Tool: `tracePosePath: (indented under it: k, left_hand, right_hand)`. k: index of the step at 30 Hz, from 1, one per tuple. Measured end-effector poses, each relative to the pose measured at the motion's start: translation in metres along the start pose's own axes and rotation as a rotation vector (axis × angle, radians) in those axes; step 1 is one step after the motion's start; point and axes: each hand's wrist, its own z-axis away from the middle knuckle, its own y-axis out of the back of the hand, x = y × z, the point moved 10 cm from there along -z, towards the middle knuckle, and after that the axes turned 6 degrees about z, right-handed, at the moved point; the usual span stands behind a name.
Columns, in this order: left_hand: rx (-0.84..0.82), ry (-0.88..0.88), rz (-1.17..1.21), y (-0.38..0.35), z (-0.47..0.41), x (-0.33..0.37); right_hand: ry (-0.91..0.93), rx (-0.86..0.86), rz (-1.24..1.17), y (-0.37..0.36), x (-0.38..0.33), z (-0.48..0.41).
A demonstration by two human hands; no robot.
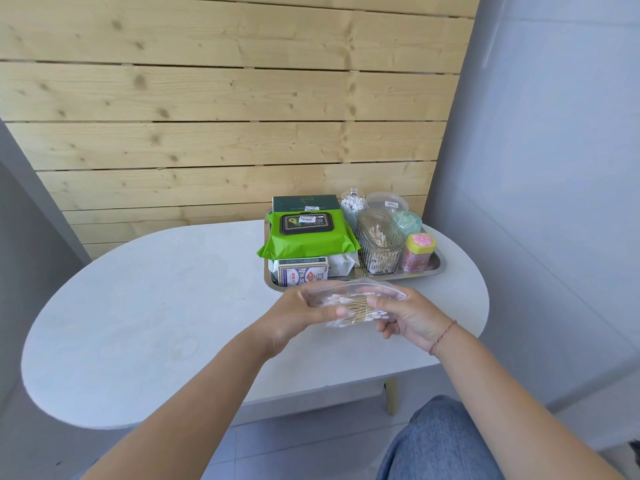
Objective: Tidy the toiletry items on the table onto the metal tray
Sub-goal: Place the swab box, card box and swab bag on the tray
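There is one metal tray, one green wipes pack, one dark green box, one pink jar, one bag of cotton swabs, and two hands: left hand, right hand.

tray packed full; table left half open.

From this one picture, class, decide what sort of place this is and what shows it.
Probably a small home corner, perhaps staged: a rounded white table against a pine-plank wall, a metal tray of toiletries including a green wet-wipes pack, and a bag of cotton swabs.
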Motion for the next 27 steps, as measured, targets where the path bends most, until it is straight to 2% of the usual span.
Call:
tracePosePath:
  k: [2,5,7,11,16,23,27]
  left_hand:
    - [0.035,-0.053,-0.152,-0.003,-0.004,0.010]
    - [0.200,-0.190,-0.680,-0.001,-0.015,0.038]
    - [0.255,-0.273,-0.879,-0.008,-0.023,0.056]
    - [0.280,-0.365,-1.034,-0.022,-0.038,0.079]
    - [0.358,-0.358,-1.158,-0.020,-0.049,0.083]
    - [0.458,-0.509,-1.495,-0.040,-0.040,0.082]
    - [0.518,-0.487,-1.678,-0.049,-0.036,0.079]
  right_hand:
    - [-0.037,0.053,-0.056,0.007,0.002,-0.002]
    - [-0.066,0.158,-0.116,0.019,-0.003,-0.003]
    - [-0.011,0.266,-0.028,0.033,-0.017,-0.004]
    - [0.236,0.524,0.656,0.057,-0.067,0.006]
    - [0.453,0.552,1.204,0.044,-0.086,0.006]
    - [0.712,0.816,1.508,0.026,-0.091,0.015]
    - [0.763,0.907,1.575,0.021,-0.085,0.017]
